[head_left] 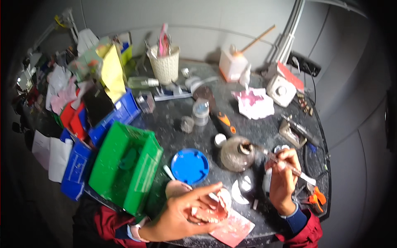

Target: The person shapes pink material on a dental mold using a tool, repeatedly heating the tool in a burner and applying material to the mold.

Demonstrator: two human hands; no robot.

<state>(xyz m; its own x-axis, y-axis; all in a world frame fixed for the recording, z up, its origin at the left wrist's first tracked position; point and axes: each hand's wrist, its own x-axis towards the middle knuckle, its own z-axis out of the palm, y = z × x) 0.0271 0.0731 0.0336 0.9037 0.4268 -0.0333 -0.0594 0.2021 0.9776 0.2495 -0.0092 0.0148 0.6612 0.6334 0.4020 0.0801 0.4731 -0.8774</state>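
My left hand (182,217) grips a pink and white dental piece (213,213) above a pink stained square sheet (235,231). My right hand (282,177) holds a thin handled tool (302,175), pinched between thumb and fingers, its far end near the neck of a round grey metal pot (233,157), perhaps a burner. A blue round lid (189,165) lies between my left hand and a green bin (105,169). A small white jar (220,139) stands beside the pot.
Blue bins (76,173) and piled papers crowd the left. Behind stand a white cup of tools (164,66), a clear container (200,111) and a white device (281,91). A handpiece (302,132) and orange-handled pliers (315,198) lie along the right edge.
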